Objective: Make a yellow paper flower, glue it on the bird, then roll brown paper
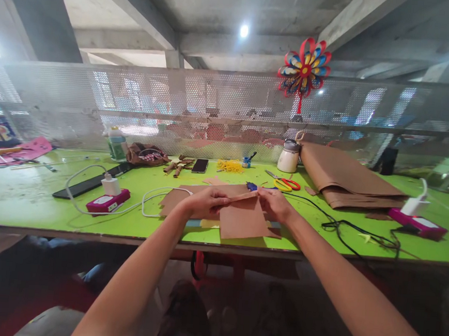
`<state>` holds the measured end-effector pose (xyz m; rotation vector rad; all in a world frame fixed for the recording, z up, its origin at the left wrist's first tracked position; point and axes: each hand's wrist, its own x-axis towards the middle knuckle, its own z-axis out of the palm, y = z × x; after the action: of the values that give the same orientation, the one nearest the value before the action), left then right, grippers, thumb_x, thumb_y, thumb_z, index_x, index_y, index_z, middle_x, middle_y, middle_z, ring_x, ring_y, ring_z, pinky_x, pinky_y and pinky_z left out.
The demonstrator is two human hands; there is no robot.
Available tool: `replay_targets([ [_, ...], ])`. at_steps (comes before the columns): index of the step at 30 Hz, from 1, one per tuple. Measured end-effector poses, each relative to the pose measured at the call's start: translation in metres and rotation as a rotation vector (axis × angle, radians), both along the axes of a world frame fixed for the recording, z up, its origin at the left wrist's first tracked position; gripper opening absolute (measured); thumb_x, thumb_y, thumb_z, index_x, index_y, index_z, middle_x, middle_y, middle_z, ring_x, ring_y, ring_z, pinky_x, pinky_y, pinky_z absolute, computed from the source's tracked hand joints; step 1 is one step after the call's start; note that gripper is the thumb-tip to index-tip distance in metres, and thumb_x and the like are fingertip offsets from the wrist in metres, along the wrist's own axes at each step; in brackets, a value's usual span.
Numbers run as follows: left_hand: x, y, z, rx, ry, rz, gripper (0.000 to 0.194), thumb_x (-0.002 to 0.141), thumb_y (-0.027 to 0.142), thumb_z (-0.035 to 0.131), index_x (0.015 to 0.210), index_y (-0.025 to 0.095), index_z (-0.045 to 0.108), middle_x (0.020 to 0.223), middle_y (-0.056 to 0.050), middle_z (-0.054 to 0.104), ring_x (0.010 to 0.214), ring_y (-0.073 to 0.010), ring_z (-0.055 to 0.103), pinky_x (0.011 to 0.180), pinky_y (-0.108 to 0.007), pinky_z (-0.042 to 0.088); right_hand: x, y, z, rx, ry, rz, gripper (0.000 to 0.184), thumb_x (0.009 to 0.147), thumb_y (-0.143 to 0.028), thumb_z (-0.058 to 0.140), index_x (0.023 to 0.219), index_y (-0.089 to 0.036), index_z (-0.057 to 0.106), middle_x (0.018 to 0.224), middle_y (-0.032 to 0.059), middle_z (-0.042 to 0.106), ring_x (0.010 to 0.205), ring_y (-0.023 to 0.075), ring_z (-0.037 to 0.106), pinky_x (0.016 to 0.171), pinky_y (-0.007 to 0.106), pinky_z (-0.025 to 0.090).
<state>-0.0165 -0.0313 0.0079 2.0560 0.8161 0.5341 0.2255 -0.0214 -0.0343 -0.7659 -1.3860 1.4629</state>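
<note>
Both hands hold a small sheet of brown paper [242, 222] by its top edge, which is folded over into a narrow strip. My left hand [207, 200] is closed on the strip's left end. At the right end, my right hand [274, 204] pinches the same fold near the corner. The sheet hangs down toward the table's front edge. Beneath it lie larger brown paper pieces [173, 203] on the green table [65, 217]. A blue item [251, 186] shows just behind the hands; its kind is unclear. Scissors [286, 183] with yellow and red handles lie beyond my right hand.
Purple power sockets [108, 201] with cables stand left and right. A folded brown paper stack [350, 173] lies at the right. Toward the back are a phone [200, 166], yellow shreds [230, 166], a lidded jar [288, 156] and a paper flower [304, 70] by a mesh partition [145, 94].
</note>
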Motion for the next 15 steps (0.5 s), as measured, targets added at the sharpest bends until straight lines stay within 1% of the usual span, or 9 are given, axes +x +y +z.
replay_targets([
  [2, 0.0, -0.002, 0.001, -0.129, -0.099, -0.026, 0.038, 0.077, 0.049, 0.055, 0.067, 0.013, 0.051, 0.05, 0.005, 0.044, 0.043, -0.0052, 0.038, 0.042, -0.019, 0.027, -0.001, -0.006, 0.008, 0.042, 0.031, 0.091, 0.037, 0.068, -0.041, 0.069, 0.094, -0.017, 0.062, 0.08, 0.004, 0.067, 0.071, 0.0154, 0.064, 0.068, 0.028, 0.051],
  [4, 0.0, -0.004, -0.001, -0.301, -0.155, -0.079, 0.036, 0.075, 0.049, 0.059, 0.074, 0.014, 0.051, 0.051, 0.006, 0.043, 0.04, -0.0049, 0.038, 0.04, -0.018, 0.028, -0.003, -0.013, 0.018, 0.106, -0.01, 0.25, 0.052, 0.064, -0.032, 0.074, 0.112, -0.02, 0.057, 0.091, 0.0051, 0.067, 0.082, 0.0173, 0.064, 0.076, 0.031, 0.05],
  [5, 0.001, -0.005, -0.003, -0.379, -0.163, -0.115, 0.035, 0.074, 0.048, 0.061, 0.075, 0.014, 0.051, 0.05, 0.006, 0.043, 0.038, -0.005, 0.039, 0.039, -0.018, 0.029, -0.005, -0.017, 0.024, 0.143, -0.044, 0.324, 0.059, 0.063, -0.029, 0.075, 0.118, -0.021, 0.054, 0.094, 0.0054, 0.067, 0.085, 0.0177, 0.064, 0.078, 0.031, 0.049],
  [7, 0.004, -0.006, -0.006, -0.477, -0.157, -0.19, 0.034, 0.071, 0.046, 0.065, 0.073, 0.014, 0.051, 0.05, 0.006, 0.044, 0.037, -0.0058, 0.042, 0.038, -0.019, 0.03, -0.008, -0.023, 0.035, 0.207, -0.127, 0.447, 0.062, 0.063, -0.024, 0.076, 0.121, -0.02, 0.053, 0.097, 0.0064, 0.066, 0.087, 0.0175, 0.063, 0.079, 0.031, 0.048],
  [8, 0.005, -0.006, -0.007, -0.498, -0.156, -0.216, 0.034, 0.07, 0.045, 0.066, 0.072, 0.014, 0.051, 0.05, 0.005, 0.046, 0.038, -0.0063, 0.043, 0.038, -0.019, 0.031, -0.01, -0.026, 0.041, 0.236, -0.161, 0.497, 0.06, 0.062, -0.023, 0.076, 0.119, -0.019, 0.055, 0.096, 0.0066, 0.066, 0.086, 0.0173, 0.062, 0.078, 0.03, 0.048],
  [10, 0.007, -0.007, -0.007, -0.512, -0.169, -0.238, 0.034, 0.069, 0.044, 0.068, 0.072, 0.013, 0.054, 0.051, 0.004, 0.048, 0.039, -0.0072, 0.045, 0.039, -0.02, 0.033, -0.014, -0.029, 0.05, 0.288, -0.208, 0.551, 0.048, 0.064, -0.025, 0.075, 0.109, -0.016, 0.062, 0.093, 0.0069, 0.065, 0.085, 0.017, 0.061, 0.078, 0.03, 0.048],
  [12, 0.009, -0.009, -0.007, -0.517, -0.181, -0.247, 0.036, 0.068, 0.045, 0.069, 0.077, 0.012, 0.058, 0.052, 0.002, 0.05, 0.041, -0.0083, 0.047, 0.041, -0.021, 0.035, -0.018, -0.032, 0.054, 0.347, -0.219, 0.553, 0.034, 0.065, -0.029, 0.074, 0.095, -0.014, 0.067, 0.088, 0.0063, 0.065, 0.081, 0.0165, 0.061, 0.075, 0.029, 0.049],
  [13, 0.009, -0.009, -0.007, -0.533, -0.169, -0.271, 0.039, 0.068, 0.047, 0.068, 0.082, 0.012, 0.06, 0.054, 0.001, 0.053, 0.044, -0.0096, 0.05, 0.043, -0.021, 0.037, -0.02, -0.033, 0.055, 0.369, -0.209, 0.544, 0.03, 0.065, -0.03, 0.074, 0.089, -0.013, 0.068, 0.086, 0.0058, 0.064, 0.077, 0.0162, 0.061, 0.073, 0.03, 0.049],
  [15, 0.01, -0.009, -0.008, -0.562, -0.133, -0.337, 0.046, 0.066, 0.051, 0.068, 0.09, 0.012, 0.062, 0.063, -0.004, 0.06, 0.053, -0.0132, 0.055, 0.049, -0.024, 0.042, -0.023, -0.033, 0.052, 0.392, -0.181, 0.503, 0.028, 0.066, -0.033, 0.074, 0.084, -0.013, 0.067, 0.081, 0.0049, 0.063, 0.07, 0.0155, 0.06, 0.07, 0.031, 0.049],
])
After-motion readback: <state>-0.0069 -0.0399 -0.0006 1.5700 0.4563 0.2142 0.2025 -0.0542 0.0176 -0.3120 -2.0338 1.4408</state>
